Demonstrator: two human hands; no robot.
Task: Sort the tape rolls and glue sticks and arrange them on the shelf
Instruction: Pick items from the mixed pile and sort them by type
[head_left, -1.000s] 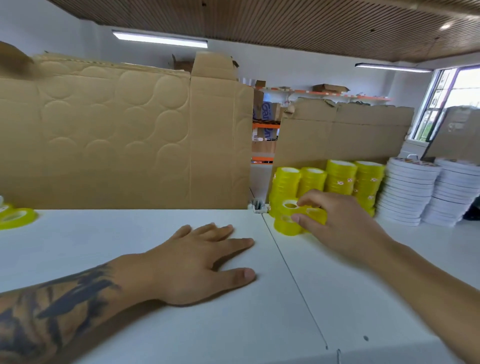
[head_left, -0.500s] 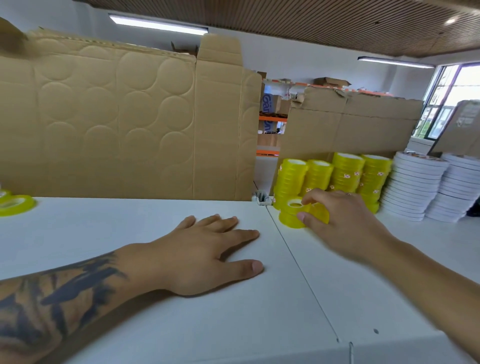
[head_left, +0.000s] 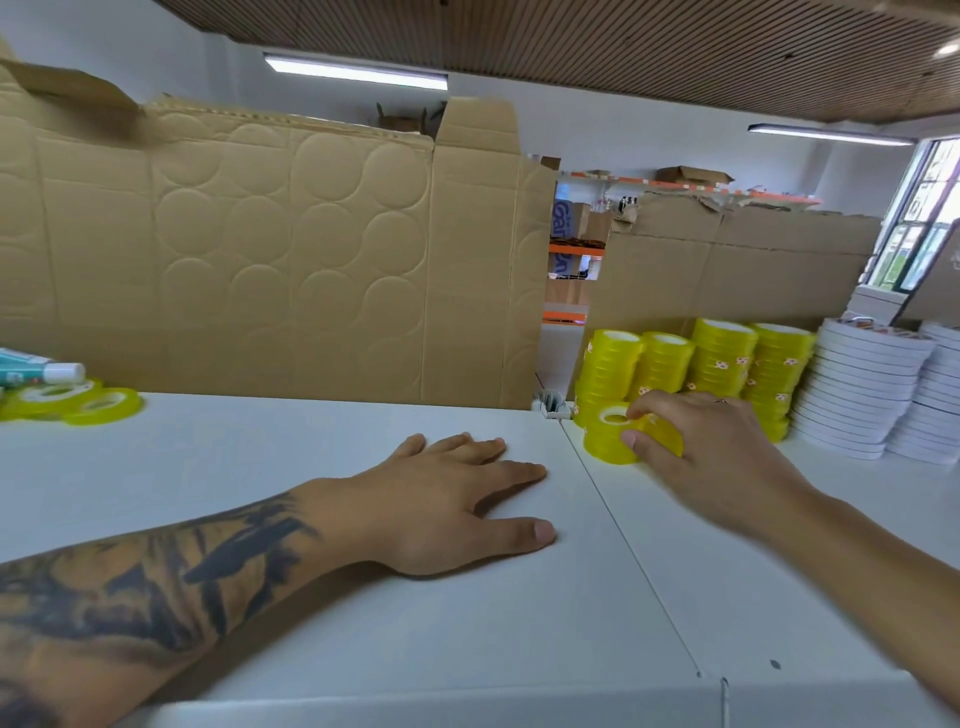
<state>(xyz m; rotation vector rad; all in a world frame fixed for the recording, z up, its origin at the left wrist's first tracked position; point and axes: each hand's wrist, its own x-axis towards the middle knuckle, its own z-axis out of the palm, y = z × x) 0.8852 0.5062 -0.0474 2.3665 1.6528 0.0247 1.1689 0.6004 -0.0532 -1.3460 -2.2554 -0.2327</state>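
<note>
We see our two bare forearms without sleeves. Our left forearm (head_left: 156, 587) carries a large dark tattoo with brush-like strokes, toward seven o'clock. Our right hand (head_left: 711, 457) wears a thin ring (head_left: 721, 400) on one finger.

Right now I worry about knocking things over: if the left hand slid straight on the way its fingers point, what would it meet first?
The left hand lies flat, fingers pointing right. Probably first the small yellow tape stack that the right hand grips; depth is unclear.
</note>
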